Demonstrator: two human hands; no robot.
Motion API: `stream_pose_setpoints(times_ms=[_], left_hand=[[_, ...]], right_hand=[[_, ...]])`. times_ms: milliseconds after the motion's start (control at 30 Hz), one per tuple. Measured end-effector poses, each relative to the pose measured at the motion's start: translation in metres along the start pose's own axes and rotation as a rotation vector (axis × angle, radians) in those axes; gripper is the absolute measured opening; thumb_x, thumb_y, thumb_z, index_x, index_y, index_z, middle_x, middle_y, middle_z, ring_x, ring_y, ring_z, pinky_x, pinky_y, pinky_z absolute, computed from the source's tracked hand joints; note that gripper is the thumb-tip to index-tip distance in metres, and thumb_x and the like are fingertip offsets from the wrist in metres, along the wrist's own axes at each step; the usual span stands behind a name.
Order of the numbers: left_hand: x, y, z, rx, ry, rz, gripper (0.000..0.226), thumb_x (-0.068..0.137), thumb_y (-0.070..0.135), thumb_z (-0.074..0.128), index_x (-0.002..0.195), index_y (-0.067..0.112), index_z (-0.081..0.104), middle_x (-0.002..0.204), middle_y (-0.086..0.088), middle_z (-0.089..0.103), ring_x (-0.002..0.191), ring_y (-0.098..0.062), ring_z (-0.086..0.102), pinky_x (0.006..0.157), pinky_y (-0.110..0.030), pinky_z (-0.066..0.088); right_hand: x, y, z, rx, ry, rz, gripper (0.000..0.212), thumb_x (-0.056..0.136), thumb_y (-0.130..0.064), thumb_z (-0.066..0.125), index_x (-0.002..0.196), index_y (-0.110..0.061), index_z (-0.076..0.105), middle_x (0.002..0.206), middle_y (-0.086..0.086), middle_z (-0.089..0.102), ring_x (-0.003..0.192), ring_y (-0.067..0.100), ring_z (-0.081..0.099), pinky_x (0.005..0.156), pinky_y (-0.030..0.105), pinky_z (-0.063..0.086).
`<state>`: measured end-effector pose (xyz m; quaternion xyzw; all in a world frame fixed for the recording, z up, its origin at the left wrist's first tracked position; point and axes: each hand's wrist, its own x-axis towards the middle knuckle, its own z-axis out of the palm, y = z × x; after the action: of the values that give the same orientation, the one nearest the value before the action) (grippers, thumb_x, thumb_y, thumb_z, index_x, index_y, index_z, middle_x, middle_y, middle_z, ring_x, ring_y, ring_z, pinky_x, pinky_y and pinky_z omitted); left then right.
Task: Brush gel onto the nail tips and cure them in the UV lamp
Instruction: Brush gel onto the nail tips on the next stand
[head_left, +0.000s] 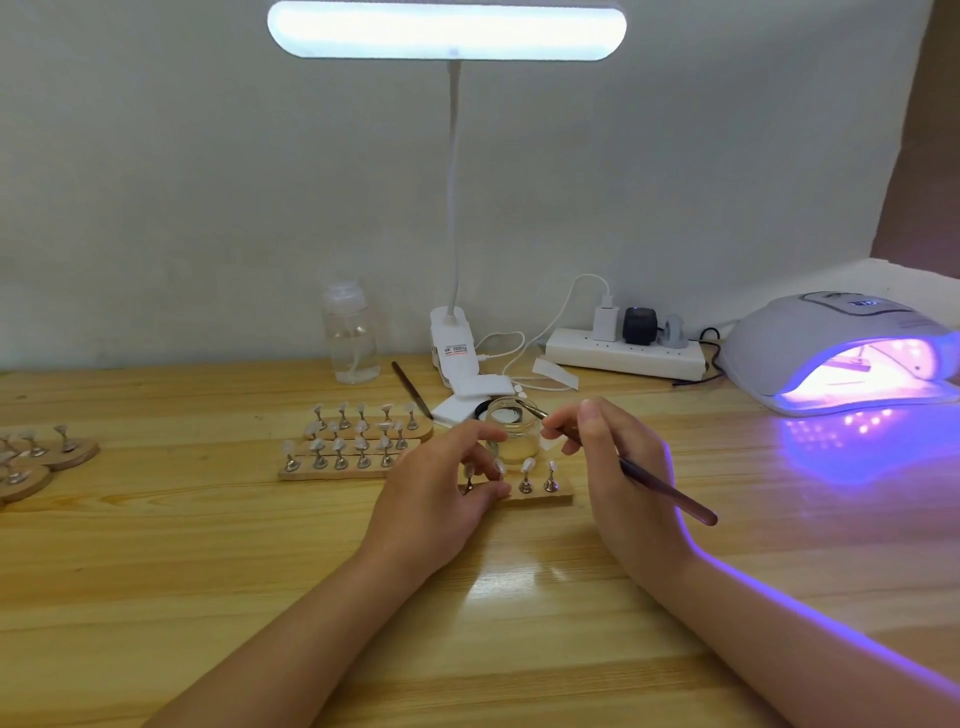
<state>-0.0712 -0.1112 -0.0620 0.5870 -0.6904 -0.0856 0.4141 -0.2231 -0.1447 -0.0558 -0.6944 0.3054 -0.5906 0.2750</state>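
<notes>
Two hands work — left hand (441, 483) pinches the nail-tip strip (540, 496), right hand (613, 457) grips the brush (670, 491) — gel jar (511, 431) behind.

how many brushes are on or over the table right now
2. One brush is in the right hand, its tip over the glass jar. A second brush lies on the table behind the nail tip stands, beside the clear bottle. Others may be hidden.

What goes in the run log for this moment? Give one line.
right hand: holds brush, tip at gel jar | left hand: grips nail-tip strip | UV lamp: lit
</notes>
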Motion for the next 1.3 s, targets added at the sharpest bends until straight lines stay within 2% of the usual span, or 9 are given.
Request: stream_pose_setpoints(times_ms=[167,300,433,533,667,767,900,1000,1300], left_hand=[[-0.003,0.002,0.001,0.055,0.043,0.105,0.040,0.075,0.014,0.073,0.110,0.029,0.059,0.074,0.023,0.057,0.085,-0.009,0.057,0.087,-0.032,0.042],[-0.006,0.004,0.000,0.062,0.140,0.204,0.038,0.075,0.008,0.072,0.107,0.027,0.061,0.075,0.026,0.057,0.082,-0.009,0.056,0.073,-0.021,0.040],[-0.008,0.008,-0.003,-0.145,0.275,0.178,0.043,0.078,0.005,0.068,0.102,0.039,0.054,0.077,0.020,0.061,0.084,0.002,0.060,0.077,-0.015,0.047],[-0.006,0.009,-0.006,-0.183,0.341,0.162,0.042,0.076,0.001,0.069,0.096,0.035,0.055,0.083,0.017,0.061,0.086,0.007,0.058,0.078,-0.006,0.041],[-0.004,0.005,-0.007,-0.209,0.331,0.114,0.033,0.072,0.002,0.072,0.076,0.034,0.064,0.094,0.011,0.061,0.095,0.007,0.054,0.079,-0.005,0.039],[-0.002,0.003,-0.006,-0.259,0.331,0.110,0.025,0.070,0.003,0.073,0.077,0.026,0.069,0.087,0.010,0.065,0.089,0.002,0.058,0.077,-0.007,0.041],[-0.002,0.001,-0.006,-0.257,0.337,0.138,0.020,0.071,0.003,0.072,0.078,0.021,0.071,0.078,0.010,0.068,0.078,-0.003,0.062,0.075,-0.015,0.046],[-0.002,0.001,-0.007,-0.257,0.342,0.125,0.021,0.071,0.005,0.072,0.079,0.024,0.071,0.078,0.012,0.068,0.076,-0.003,0.063,0.075,-0.017,0.047],[-0.001,0.002,-0.007,-0.268,0.344,0.105,0.019,0.070,0.005,0.073,0.076,0.023,0.070,0.075,0.014,0.067,0.072,0.000,0.058,0.068,-0.004,0.038]], right_hand=[[0.000,-0.001,-0.001,0.001,0.005,0.013,0.033,0.082,-0.045,0.034,0.074,-0.029,0.062,0.074,-0.012,0.063,0.076,0.001,0.057,0.067,0.011,0.042],[0.000,-0.004,-0.002,0.032,0.015,0.056,0.021,0.083,-0.042,0.048,0.074,-0.029,0.062,0.075,-0.014,0.065,0.072,0.000,0.058,0.066,0.009,0.043],[0.003,-0.003,-0.004,0.093,0.080,0.109,0.021,0.088,-0.027,0.056,0.068,-0.024,0.064,0.068,-0.011,0.067,0.062,-0.004,0.058,0.061,0.007,0.043],[0.008,-0.006,-0.005,0.141,0.110,0.133,0.027,0.090,-0.027,0.054,0.067,-0.020,0.065,0.062,-0.002,0.068,0.055,-0.003,0.056,0.058,0.008,0.044],[0.022,-0.011,-0.006,0.135,0.090,0.106,0.017,0.085,-0.034,0.057,0.076,-0.019,0.058,0.058,-0.007,0.067,0.056,0.000,0.062,0.053,0.007,0.043],[0.040,-0.010,-0.008,0.053,0.049,0.122,0.029,0.083,-0.036,0.061,0.068,-0.015,0.048,0.050,-0.009,0.064,0.057,0.010,0.065,0.052,0.006,0.042],[0.062,-0.004,-0.008,-0.129,0.005,0.125,0.039,0.084,-0.038,0.062,0.057,-0.017,0.043,0.043,-0.005,0.059,0.041,-0.003,0.051,0.049,0.006,0.038],[0.075,-0.002,-0.001,-0.326,-0.067,0.117,0.042,0.081,-0.042,0.064,0.051,-0.020,0.045,0.038,-0.008,0.051,0.045,0.002,0.052,0.055,0.021,0.044],[0.082,0.007,0.024,-0.686,-0.279,0.168,0.037,0.081,-0.047,0.061,0.069,-0.012,0.062,0.070,-0.001,0.063,0.069,0.015,0.059,0.058,0.029,0.043]])
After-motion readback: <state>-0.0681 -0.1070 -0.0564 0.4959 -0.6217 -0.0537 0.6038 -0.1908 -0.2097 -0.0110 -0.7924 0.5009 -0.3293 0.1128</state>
